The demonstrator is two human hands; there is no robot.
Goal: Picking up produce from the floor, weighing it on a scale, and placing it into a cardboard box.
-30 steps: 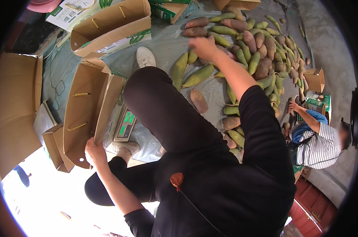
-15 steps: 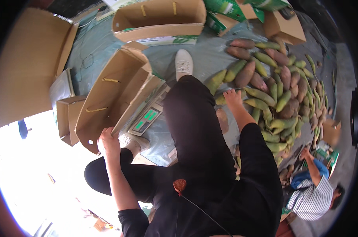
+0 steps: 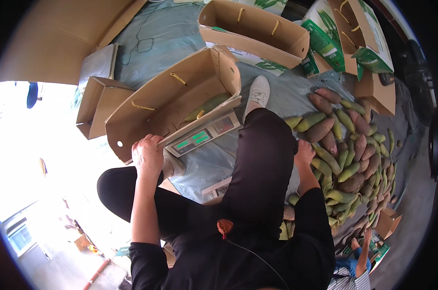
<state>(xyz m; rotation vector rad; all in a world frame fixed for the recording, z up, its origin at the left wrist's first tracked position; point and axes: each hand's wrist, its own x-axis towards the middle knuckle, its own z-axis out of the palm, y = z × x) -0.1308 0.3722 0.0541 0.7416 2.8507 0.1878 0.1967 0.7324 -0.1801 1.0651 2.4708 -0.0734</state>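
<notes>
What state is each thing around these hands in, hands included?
Near box: open, green vegetable inside
Far box: open
Small box at left: open
Scale display: lit green
Vegetable heap: loose
Left hand: gripping the near box's edge
Right hand: beside the heap, grip unclear

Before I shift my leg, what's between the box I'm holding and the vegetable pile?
The head view shows the scale's display panel, plastic sheeting, your bent right leg, its white shoe and your right hand.
</notes>
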